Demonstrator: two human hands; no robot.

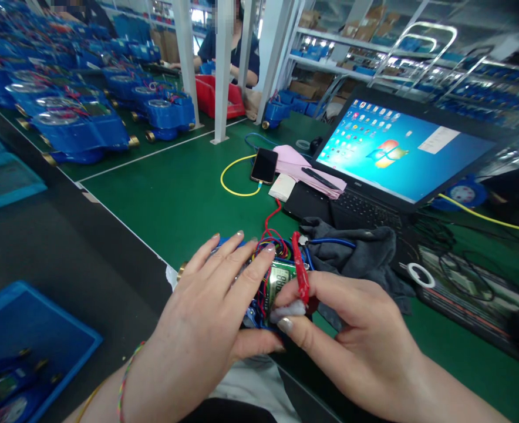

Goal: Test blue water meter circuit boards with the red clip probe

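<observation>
Under my hands at the table edge is a blue water meter [251,314], its green circuit board, small display [279,282] and coloured wires exposed. My left hand [215,294] lies across its left side, fingers over the top and thumb along the near side, holding it. At the meter's right side, my right hand [351,329] pinches a small grey-white piece [291,310] between thumb and forefinger, close to the display. A red-sleeved clip [300,264] rises beside these fingertips, next to a blue lead [330,241]. My hands hide much of the meter body.
A laptop [400,147] stands at the right, with a dark cloth [356,247] before it. A phone [265,165] with a yellow cable and a pink cloth [288,157] lie behind. Several blue meters [83,126] crowd the left; a blue tray [78,329] holds more. A person [250,53] sits beyond the posts.
</observation>
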